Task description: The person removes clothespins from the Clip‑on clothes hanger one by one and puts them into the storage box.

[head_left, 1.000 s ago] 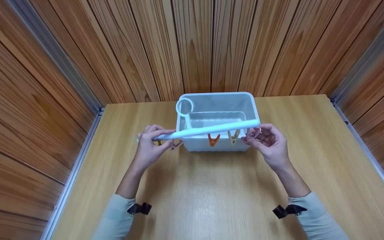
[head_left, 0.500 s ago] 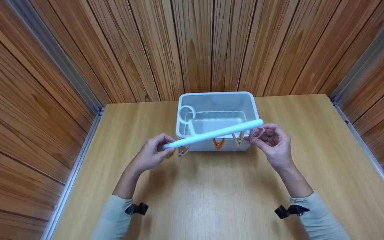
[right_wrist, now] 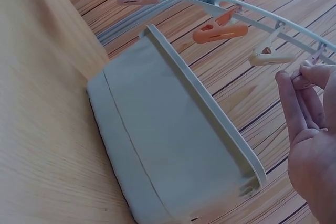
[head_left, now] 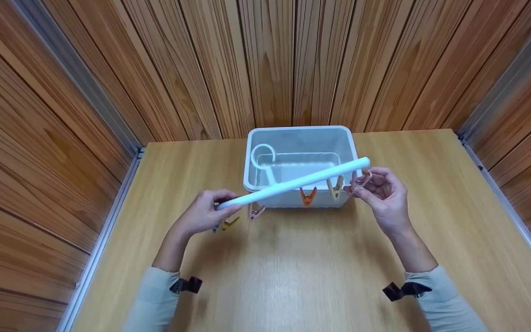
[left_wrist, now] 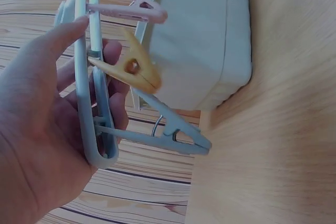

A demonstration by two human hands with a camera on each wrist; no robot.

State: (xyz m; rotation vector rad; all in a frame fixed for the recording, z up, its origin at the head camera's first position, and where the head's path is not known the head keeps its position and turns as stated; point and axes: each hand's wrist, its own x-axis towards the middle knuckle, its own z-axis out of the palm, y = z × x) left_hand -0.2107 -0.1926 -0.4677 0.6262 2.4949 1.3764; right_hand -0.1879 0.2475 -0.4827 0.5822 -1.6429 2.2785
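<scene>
In left hand (head_left: pixel 208 212), pale-blue hanger (head_left: pixel 295 183), slanted

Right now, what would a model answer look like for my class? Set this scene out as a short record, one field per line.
Left hand: grips one end of the hanger
Right hand: pinches the pink clip at the other end
Hanger: pale blue, held off the table, slanted in the head view
Other clips seen: orange clip, cream clip, yellow clip, second pink clip, blue-grey clip
Hook: in front of the bin's opening in the head view
Bin: pale grey, upright on the table
</scene>
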